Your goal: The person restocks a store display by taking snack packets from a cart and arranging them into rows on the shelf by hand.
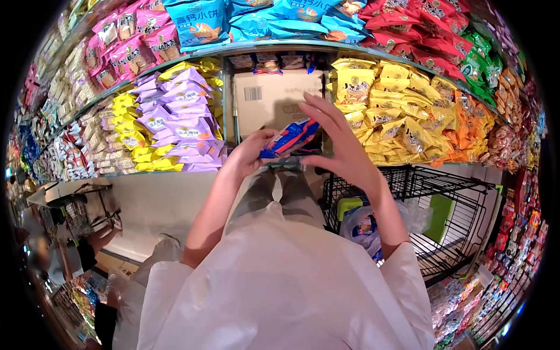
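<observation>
My left hand point(255, 153) is closed on the left end of a blue and red snack packet point(290, 137), held tilted in front of my body. To the right of the packet, my right hand point(332, 140) is raised with its fingers spread and thumb apart, holding nothing. Beyond both hands a brown cardboard box point(274, 96) with a barcode sits in a shelf compartment. Several dark blue and red packets point(269, 62) lie along the back of that compartment, behind the box. Part of the packet is covered by my left fingers.
Purple packets point(184, 119) fill the left bin and yellow packets point(396, 111) the right one. Blue packets point(198, 26) line the upper shelf. A black wire cart point(461, 192) at my right holds a plastic bag point(361, 224). Other people point(70, 256) are at far left.
</observation>
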The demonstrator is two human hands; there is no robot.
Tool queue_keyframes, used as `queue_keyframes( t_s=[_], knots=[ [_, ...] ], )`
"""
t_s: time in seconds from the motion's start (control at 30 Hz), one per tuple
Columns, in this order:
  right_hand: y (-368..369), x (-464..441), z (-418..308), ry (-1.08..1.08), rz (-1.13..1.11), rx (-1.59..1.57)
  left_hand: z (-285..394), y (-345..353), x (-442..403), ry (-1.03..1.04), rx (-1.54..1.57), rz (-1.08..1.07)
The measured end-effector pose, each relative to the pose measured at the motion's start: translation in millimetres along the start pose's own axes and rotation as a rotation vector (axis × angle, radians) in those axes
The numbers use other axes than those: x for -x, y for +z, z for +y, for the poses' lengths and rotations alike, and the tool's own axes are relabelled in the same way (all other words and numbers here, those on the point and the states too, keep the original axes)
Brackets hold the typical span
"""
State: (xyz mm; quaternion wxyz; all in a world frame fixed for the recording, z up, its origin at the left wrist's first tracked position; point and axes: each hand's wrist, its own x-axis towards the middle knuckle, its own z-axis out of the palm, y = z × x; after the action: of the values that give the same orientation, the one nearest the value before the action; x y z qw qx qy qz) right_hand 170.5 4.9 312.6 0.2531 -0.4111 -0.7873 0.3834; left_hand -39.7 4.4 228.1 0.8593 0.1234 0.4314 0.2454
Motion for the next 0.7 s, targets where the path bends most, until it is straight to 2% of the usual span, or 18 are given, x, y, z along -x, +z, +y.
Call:
queue_keyframes(
  t_s=[0.03, 0.07, 0.13, 0.17, 0.2, 0.27, 0.3, 0.33, 0.4, 0.43, 0.47, 0.53, 0.6, 0.67, 0.7],
  knots=[
    [3, -9, -4, -0.047, 0.116, 0.034, 2, 2, -2, -0.075, -0.074, -0.023],
    [0, -14, 2, -0.043, 0.117, 0.036, 0, 1, -6, -0.078, -0.073, -0.027],
    [-4, -23, 18, 0.250, -0.282, -0.197, -5, 0, -16, -0.136, -0.117, -0.047],
    [1, -23, 31, 0.268, -0.143, -0.253, -5, 1, -19, -0.160, -0.166, -0.061],
    [-2, -23, 32, 0.270, -0.142, -0.249, -5, -2, -24, -0.160, -0.167, -0.066],
    [-7, -23, 34, 0.475, -0.042, 0.050, -16, -19, -42, 0.158, -0.614, 0.272],
    [0, -18, 48, 0.440, 0.060, 0.037, -28, -44, -64, 0.393, -1.037, 0.393],
    [2, -18, 46, 0.443, 0.049, 0.039, -34, -51, -72, 0.388, -1.026, 0.395],
    [7, -18, 40, 0.529, 0.164, 0.008, -46, -55, -82, 0.690, -1.472, 0.137],
    [11, -19, 43, 0.573, 0.170, -0.021, -53, -53, -89, 0.569, -1.477, 0.045],
    [14, -19, 45, 0.573, 0.160, -0.016, -60, -53, -94, 0.569, -1.467, 0.049],
    [18, -18, 48, 0.538, 0.289, -0.049, -81, -67, -111, 0.222, -1.705, -0.032],
    [19, -17, 44, 0.506, 0.325, -0.023, -88, -77, -118, 0.169, -1.714, -0.067],
    [19, -17, 42, 0.511, 0.396, 0.200, -85, -76, -117, 0.032, -1.708, -0.094],
    [20, -19, 38, 0.495, 0.348, 0.259, -82, -72, -112, 0.033, -1.706, -0.091]
  ],
)
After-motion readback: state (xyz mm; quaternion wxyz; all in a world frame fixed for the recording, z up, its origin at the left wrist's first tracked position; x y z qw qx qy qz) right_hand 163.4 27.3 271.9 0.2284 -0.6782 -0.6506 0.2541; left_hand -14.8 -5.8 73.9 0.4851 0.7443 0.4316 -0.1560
